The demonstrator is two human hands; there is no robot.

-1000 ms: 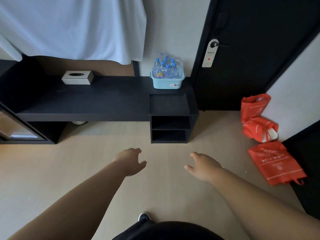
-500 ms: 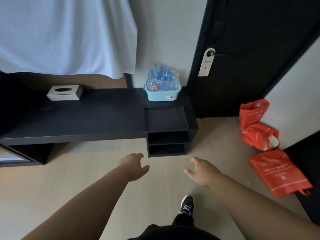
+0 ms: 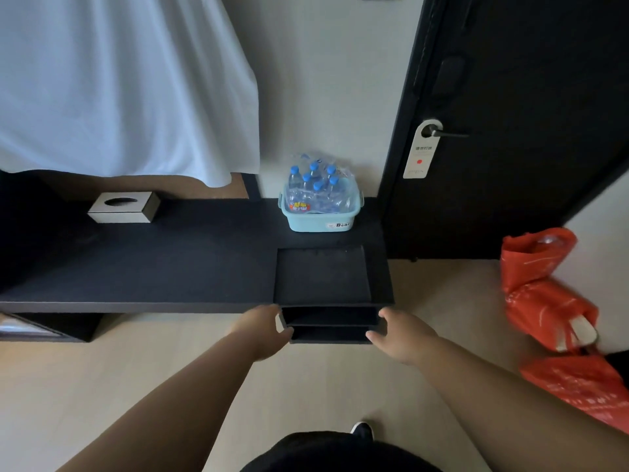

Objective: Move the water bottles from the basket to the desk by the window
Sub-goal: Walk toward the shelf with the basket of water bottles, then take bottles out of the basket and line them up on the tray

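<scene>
Curving the fingers (image 3: 272, 310) of the left hand (image 3: 263, 330) loosely, thumb apart, gripping nothing. Doing the same with the right hand (image 3: 403, 335): fingers relaxed and a little spread, nothing between them. Holding both arms stretched forward, hovering low in front of the black desk (image 3: 153, 264), one hand on either side of the open shelves (image 3: 330, 323) under its right end. Hard telling about any contact with the shelf edge from this angle.

Looking past the hands now at the water bottles (image 3: 315, 189): sitting bunched in clear wrap, blue caps up, inside the light blue basket (image 3: 320, 222). Finding that basket standing at the back right of the desk, against the wall, just beside the black door (image 3: 510, 97) and well apart from both hands. Seeing a sunken square panel (image 3: 321, 274) lying between basket and hands. Spotting a tissue box (image 3: 124, 206) farther left along the desk, under the white curtain (image 3: 119, 80). Noting a white tag (image 3: 422, 149) hanging on the door handle, and orange bags (image 3: 544, 301) lying on the floor at the right.
</scene>
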